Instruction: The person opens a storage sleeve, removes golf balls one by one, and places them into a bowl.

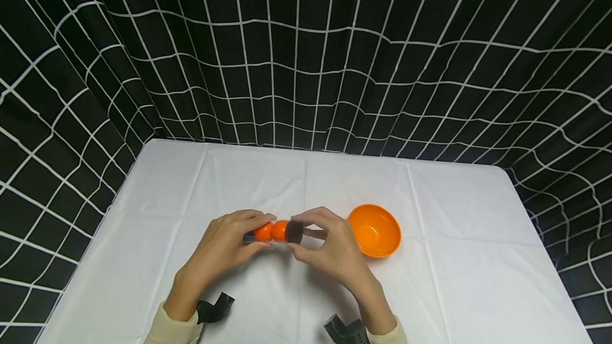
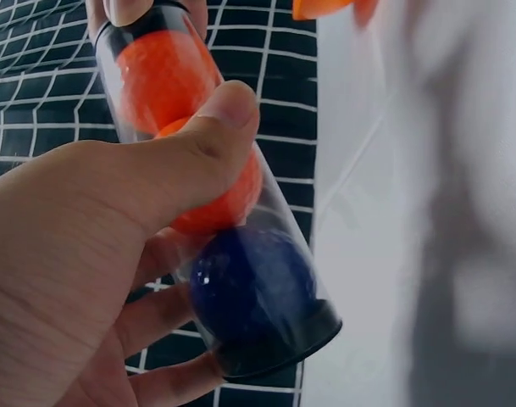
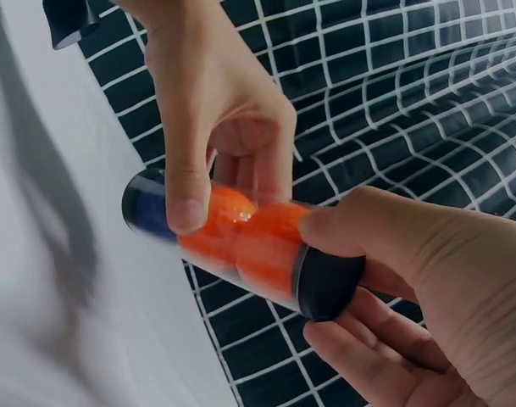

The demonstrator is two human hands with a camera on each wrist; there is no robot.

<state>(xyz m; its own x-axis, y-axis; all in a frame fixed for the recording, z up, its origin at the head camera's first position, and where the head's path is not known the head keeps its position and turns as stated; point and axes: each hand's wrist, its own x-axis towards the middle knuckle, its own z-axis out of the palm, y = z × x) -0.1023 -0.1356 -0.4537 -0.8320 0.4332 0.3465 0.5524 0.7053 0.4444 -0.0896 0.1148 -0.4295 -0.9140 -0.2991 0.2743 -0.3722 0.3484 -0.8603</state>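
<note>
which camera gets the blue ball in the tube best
The left wrist view: the blue ball shows large through the clear tube. The right wrist view shows it smaller and blurred, beside the left thumb. In the head view, the left hand covers much of that end; the ball can't be made out.

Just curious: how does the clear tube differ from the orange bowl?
The clear tube is long and see-through; the orange bowl is round and open-topped. The left hand and right hand hold the tube; the bowl rests on the white cloth. Both show bright orange, the tube's from two balls inside.
</note>
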